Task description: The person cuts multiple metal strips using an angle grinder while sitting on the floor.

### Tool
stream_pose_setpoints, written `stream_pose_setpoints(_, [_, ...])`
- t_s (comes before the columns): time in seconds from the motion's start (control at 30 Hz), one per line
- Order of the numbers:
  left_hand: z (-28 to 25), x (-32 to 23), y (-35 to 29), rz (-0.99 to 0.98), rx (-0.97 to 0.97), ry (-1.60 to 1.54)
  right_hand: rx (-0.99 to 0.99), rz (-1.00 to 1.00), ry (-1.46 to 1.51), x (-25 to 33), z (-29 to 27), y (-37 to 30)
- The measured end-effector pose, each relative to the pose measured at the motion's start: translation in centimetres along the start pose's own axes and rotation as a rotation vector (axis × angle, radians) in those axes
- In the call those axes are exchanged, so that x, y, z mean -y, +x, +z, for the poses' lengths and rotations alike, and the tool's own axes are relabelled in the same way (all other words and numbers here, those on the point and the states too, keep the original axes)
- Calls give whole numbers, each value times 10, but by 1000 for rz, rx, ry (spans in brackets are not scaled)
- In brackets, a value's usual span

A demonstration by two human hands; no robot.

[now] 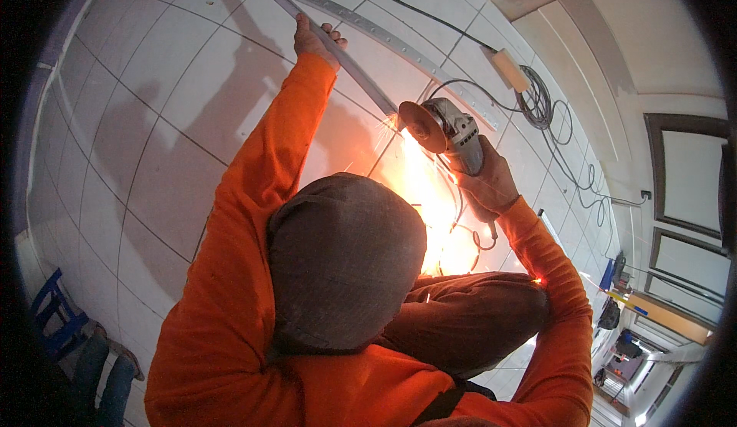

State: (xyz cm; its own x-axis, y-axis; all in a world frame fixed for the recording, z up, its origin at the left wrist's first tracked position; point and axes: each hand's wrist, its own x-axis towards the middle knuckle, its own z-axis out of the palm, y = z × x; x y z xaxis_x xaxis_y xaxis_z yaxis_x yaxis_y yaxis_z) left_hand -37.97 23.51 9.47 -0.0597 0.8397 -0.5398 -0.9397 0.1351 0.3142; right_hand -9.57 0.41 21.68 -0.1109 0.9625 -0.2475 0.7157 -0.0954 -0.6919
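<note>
Angle grinder (461, 129): right hand (491, 181) closed firmly round its body. Grey metal bar (362, 79): above the tiled floor (165, 204), left hand (318, 41) wrapped round it, lower end at the disc (421, 126); whether braced, cannot tell. Sparks (430, 196): streaming toward the bent leg (480, 319). Handling advice: steady disc, light pressure, bar braced, leg and cord (492, 230) outside the spark stream.

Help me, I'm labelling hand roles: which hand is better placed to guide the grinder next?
Probably the right hand: it grips the angle grinder, whose disc is at the end of the metal bar amid sparks. The left hand is occupied, holding that bar farther along.
</note>
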Motion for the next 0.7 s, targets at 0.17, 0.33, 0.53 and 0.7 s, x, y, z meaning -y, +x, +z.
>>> stream_pose_setpoints(0.17, [0,2,-4,-3,11,40,20,-22,261,-16,8,3])
stream_pose_setpoints(0.33, [0,11,-10,-1,-39,38,-46,12,352,-18,14,4])
stream_pose_setpoints(0.53, [0,3,-3,18,23,25,-57,76,188,6,-7,-2])
stream_pose_setpoints(0.7, [-2,1,-2,-1,-16,22,-43,88,276,15,-10,-7])
